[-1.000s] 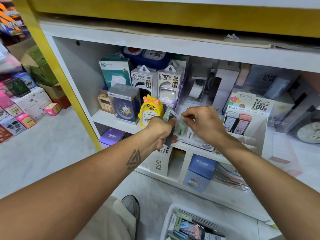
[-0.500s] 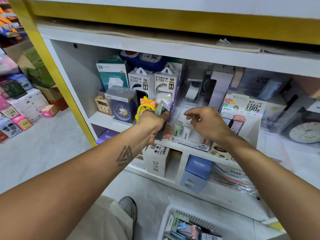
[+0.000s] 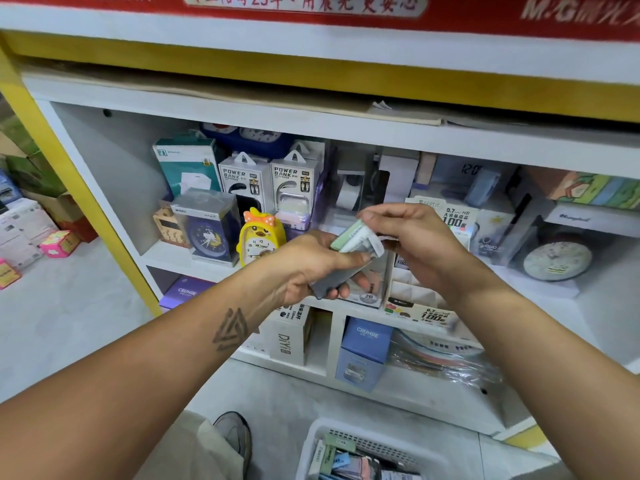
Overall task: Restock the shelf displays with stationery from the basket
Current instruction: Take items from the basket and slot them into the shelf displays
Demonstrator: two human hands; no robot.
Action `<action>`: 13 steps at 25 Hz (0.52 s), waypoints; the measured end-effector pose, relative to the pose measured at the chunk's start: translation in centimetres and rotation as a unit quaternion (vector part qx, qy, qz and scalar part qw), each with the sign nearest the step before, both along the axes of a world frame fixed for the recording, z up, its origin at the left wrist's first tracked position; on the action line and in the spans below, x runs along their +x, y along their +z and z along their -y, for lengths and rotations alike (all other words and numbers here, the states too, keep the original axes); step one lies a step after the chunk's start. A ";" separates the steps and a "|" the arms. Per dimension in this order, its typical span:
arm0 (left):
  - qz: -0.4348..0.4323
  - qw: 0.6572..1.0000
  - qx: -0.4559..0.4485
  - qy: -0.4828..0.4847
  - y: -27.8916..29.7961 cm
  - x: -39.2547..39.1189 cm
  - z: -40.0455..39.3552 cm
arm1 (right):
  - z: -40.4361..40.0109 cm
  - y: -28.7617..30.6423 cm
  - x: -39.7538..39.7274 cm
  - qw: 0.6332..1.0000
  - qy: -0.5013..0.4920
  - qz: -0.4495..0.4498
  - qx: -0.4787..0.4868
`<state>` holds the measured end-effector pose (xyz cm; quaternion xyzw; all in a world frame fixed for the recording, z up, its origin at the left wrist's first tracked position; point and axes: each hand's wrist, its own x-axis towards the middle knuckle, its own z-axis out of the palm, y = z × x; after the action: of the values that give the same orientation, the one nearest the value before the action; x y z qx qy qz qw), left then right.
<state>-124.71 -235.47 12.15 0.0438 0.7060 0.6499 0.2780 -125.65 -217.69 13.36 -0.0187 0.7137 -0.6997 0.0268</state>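
Two hands raised before the shelf [image 3: 221,268], close together, just in front of the yellow chick clock [image 3: 260,237] and the tiered display box [image 3: 420,299] of lead refills. Left hand [image 3: 311,268]: fingers curled under and thumb laid across a small stack of slim packs [image 3: 332,280], grey pack lowest, gripped firmly. Right hand [image 3: 412,233]: thumb and forefinger pinching the top end of a green-and-white pack [image 3: 353,235] at the upper end of that stack, remaining fingers curled loosely behind; whether that pack is free of the stack or touching it, cannot tell. Behind the hands on the same shelf: two white power bank boxes [image 3: 270,183] side by side, a teal box [image 3: 188,166] to their left, a blue clock in a clear case [image 3: 207,230], a small tan clock [image 3: 166,226] at the far left, a round pale clock [image 3: 557,259] far right. Below, in the lower compartments: a white carton [image 3: 289,337], a blue box [image 3: 363,351], clear-wrapped folders [image 3: 443,362], a purple box [image 3: 187,291]. Down at the bottom edge on the floor [image 3: 69,323]: a white basket [image 3: 374,448] holding more mixed packs [image 3: 346,462], green, blue and pink among them, well below the hands. Beside the basket, a grey shoe [image 3: 233,434] and a beige trouser leg [image 3: 194,452]. Far left on the floor, stacked boxes [image 3: 34,216].
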 end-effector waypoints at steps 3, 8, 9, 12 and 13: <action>-0.001 1.000 -0.014 -0.006 0.1 -0.6 1.2 | -0.7 0.2 -0.5 0.997 -0.014 0.014 -0.070; -0.005 1.000 -0.011 0.005 0.2 -1.1 2.5 | 0.0 -0.6 -1.3 0.998 -0.010 0.011 -0.066; -0.007 1.000 -0.002 0.004 0.3 -1.2 2.6 | 0.3 -0.8 -1.4 0.998 -0.016 -0.004 -0.063; -0.008 1.000 0.021 0.006 0.8 -1.2 2.7 | 1.4 -1.3 -1.8 0.995 -0.024 -0.087 -0.036; -0.004 1.000 0.021 0.015 0.8 -1.3 2.9 | 1.7 -1.4 -1.8 0.993 -0.021 -0.111 -0.018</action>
<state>-126.02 -238.36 12.99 0.0421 0.6940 0.6684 0.2644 -127.48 -219.40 11.93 -0.0817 0.7001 -0.7062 -0.0676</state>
